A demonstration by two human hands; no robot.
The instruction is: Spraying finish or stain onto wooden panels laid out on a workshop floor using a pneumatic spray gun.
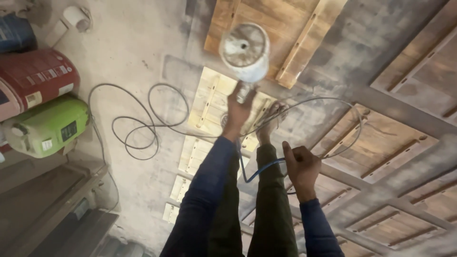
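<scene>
We look straight down at a dusty grey concrete floor point(138, 43). From twelve o'clock round to four o'clock, flat wooden slatted panels point(266, 24) lie on it, some pale and bare, others greyed with overspray. At nine o'clock, a red drum point(38, 78) and a green canister point(50, 126) lie on their sides on a shelf, with a blue container point(14, 31) at ten o'clock. At seven o'clock stands a grey metal shelf frame point(52, 209). The light is soft and even.

This was a woodworking or finishing workshop. Unfinished slatted wooden panels point(395, 143) lay across a dusty, overspray-greyed concrete floor point(128, 52). Red and green plastic canisters point(45, 126) sat on a metal shelf point(52, 200).
</scene>
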